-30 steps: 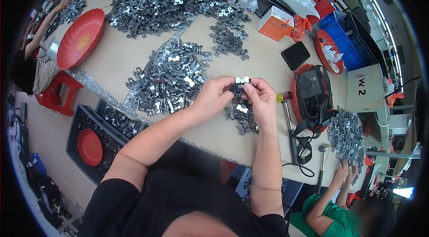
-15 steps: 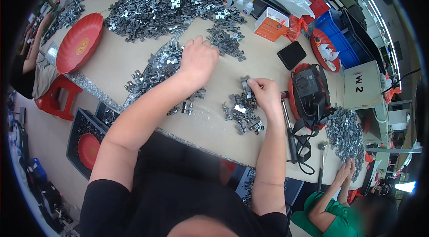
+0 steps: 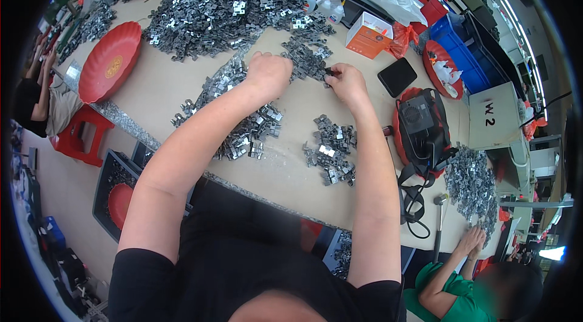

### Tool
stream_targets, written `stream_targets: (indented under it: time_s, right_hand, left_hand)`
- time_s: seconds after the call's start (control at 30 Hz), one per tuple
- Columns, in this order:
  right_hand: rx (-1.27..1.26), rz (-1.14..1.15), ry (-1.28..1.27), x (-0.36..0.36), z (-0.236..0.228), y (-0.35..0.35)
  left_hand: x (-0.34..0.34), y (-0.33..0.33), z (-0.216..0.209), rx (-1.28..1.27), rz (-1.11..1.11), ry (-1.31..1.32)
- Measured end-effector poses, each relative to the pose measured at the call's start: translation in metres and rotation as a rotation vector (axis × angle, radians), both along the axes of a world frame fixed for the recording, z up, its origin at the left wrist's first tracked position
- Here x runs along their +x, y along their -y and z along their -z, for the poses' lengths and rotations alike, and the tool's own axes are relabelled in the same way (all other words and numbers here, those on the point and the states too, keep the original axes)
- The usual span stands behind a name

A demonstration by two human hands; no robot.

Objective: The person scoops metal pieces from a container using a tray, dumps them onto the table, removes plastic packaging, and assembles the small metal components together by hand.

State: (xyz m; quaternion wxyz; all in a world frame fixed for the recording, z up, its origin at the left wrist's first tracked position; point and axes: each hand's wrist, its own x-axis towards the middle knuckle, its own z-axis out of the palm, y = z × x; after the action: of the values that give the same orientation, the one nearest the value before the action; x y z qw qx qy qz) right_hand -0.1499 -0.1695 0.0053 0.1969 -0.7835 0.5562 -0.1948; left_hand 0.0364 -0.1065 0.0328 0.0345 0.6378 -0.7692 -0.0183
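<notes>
Small bent metal clips lie in heaps on the beige table (image 3: 291, 140). My left hand (image 3: 270, 73) is closed, knuckles up, between a long strip of clips (image 3: 218, 88) and a smaller cluster (image 3: 303, 58). Its fingertips are hidden, so what they hold does not show. At the near right end of that cluster, my right hand (image 3: 349, 84) pinches a small dark metal clip (image 3: 330, 72) between thumb and fingers. Another little pile of clips (image 3: 331, 149) sits closer to me, left of my right forearm.
A large clip heap (image 3: 212, 12) covers the back. Around the table stand a red tray (image 3: 110, 62), an orange box (image 3: 368, 35), a black phone-like slab (image 3: 397, 77), a black device with straps (image 3: 419, 122) and a hammer (image 3: 439, 219). A co-worker in green (image 3: 449, 288) works at right.
My right hand has moved away from me, from the near pile to the cluster's edge. My left hand has shifted slightly toward me and left. The co-worker's hands have barely moved.
</notes>
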Motion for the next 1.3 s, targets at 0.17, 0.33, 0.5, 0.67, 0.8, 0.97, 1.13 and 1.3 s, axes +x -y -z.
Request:
stream_targets:
  time_s: [0.17, 0.33, 0.5, 0.67, 0.8, 0.97, 1.13, 1.3]
  right_hand:
    - [0.127, 0.131, -0.045, -0.017, -0.009, -0.016]
    - [0.010, 0.022, -0.044, -0.031, -0.003, -0.039]
    - [-0.048, 0.066, -0.039, -0.038, -0.007, -0.045]
    - [0.458, 0.182, 0.733, -0.035, -0.026, -0.067]
    - [0.366, 0.073, 0.907, -0.027, -0.033, -0.099]
    - [0.342, 0.073, 0.916, -0.010, -0.024, -0.111]
    - [0.358, 0.059, 0.946, -0.005, -0.013, -0.110]
    - [0.404, 0.100, 0.967, -0.002, -0.012, -0.111]
  left_hand:
    - [0.001, -0.008, -0.012, -0.162, -0.002, -0.436]
    - [-0.014, -0.026, -0.023, 0.193, -0.023, -1.186]
    - [-0.029, -0.042, -0.007, 0.626, -0.220, -2.010]
    - [-0.040, -0.049, 0.013, 0.656, -0.333, -2.154]
    - [-0.046, -0.056, 0.010, 0.588, -0.339, -2.053]
    - [-0.050, -0.055, 0.021, 0.511, -0.374, -2.082]
    - [-0.049, -0.057, 0.025, 0.507, -0.322, -2.050]
    - [-0.049, -0.058, 0.026, 0.509, -0.311, -2.046]
